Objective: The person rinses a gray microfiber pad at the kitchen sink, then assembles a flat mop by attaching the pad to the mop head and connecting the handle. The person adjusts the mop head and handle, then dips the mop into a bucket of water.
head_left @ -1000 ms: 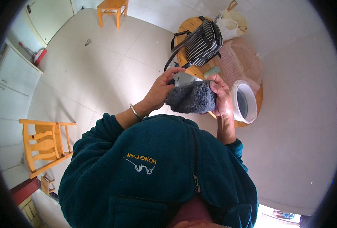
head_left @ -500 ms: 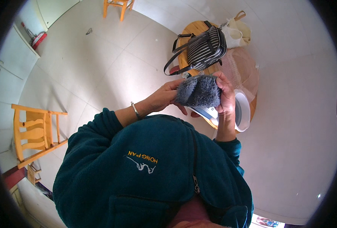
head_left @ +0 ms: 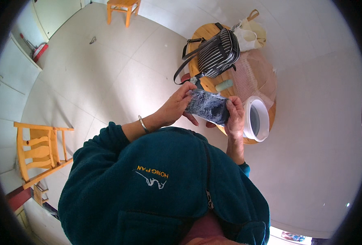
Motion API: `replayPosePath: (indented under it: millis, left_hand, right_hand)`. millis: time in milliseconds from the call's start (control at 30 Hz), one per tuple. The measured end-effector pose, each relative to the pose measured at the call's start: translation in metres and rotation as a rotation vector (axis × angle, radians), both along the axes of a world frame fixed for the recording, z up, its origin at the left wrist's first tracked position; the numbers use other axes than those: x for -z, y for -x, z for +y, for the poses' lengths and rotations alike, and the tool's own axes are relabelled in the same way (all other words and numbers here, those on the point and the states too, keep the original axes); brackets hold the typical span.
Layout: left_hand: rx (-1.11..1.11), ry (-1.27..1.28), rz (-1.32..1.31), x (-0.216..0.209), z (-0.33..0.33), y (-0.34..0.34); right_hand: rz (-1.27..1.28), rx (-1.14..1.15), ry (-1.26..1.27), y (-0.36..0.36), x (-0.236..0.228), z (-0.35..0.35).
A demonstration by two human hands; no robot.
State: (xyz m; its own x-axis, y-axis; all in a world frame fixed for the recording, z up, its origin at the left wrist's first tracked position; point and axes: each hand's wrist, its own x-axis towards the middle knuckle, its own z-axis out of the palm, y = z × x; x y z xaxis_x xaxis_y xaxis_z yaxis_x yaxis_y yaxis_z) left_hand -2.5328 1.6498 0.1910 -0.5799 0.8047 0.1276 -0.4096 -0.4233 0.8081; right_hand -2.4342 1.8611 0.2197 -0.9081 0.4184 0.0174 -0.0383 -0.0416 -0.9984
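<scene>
A grey fluffy cloth (head_left: 207,107), pale along its edges, is stretched between my hands in front of my chest. My left hand (head_left: 176,105), with a silver bangle at the wrist, grips the left end with thumb on top. At the right end, my right hand (head_left: 235,116) pinches the cloth, its thumb pressed on the upper face. Fingers beneath are partly hidden by the cloth. Just right of my right hand stands a white bucket (head_left: 263,122) with a grey inside. Beyond the cloth lies a pale green cylinder (head_left: 224,85).
A round wooden table (head_left: 207,32) bears a striped black bag (head_left: 219,53), a cream tote bag (head_left: 250,34) and a pink mesh cloth (head_left: 254,75). A wooden chair (head_left: 38,149) stands at left, a wooden stool (head_left: 121,5) at the far side. A red dustpan (head_left: 40,52) rests by the cabinets.
The cloth has come lower and now looks flatter and tilted, with its right end down. My right hand moved down with it. The pale green cylinder has come into view.
</scene>
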Motion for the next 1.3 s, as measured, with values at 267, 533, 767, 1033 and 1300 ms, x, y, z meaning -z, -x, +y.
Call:
replayPosePath:
  millis: [267,533,767,1033,1300]
  left_hand:
    - [0.032,-0.043,-0.133,0.000,0.002,0.000]
    - [0.034,-0.049,-0.169,0.001,0.001,0.001]
    - [-0.048,-0.039,-0.077,0.003,-0.002,0.003]
    - [0.019,0.067,-0.065,-0.012,-0.002,-0.002]
    - [0.030,0.251,-0.108,-0.007,0.001,-0.007]
  right_hand:
    - [0.006,0.105,-0.353,-0.019,0.007,-0.010]
    - [-0.102,-0.133,-0.716,-0.034,-0.016,-0.036]
    - [0.037,-0.484,-0.881,-0.039,-0.029,-0.037]
    - [-0.029,0.051,-0.493,-0.032,-0.013,-0.013]
    - [-0.087,0.056,-0.564,-0.024,-0.010,-0.007]
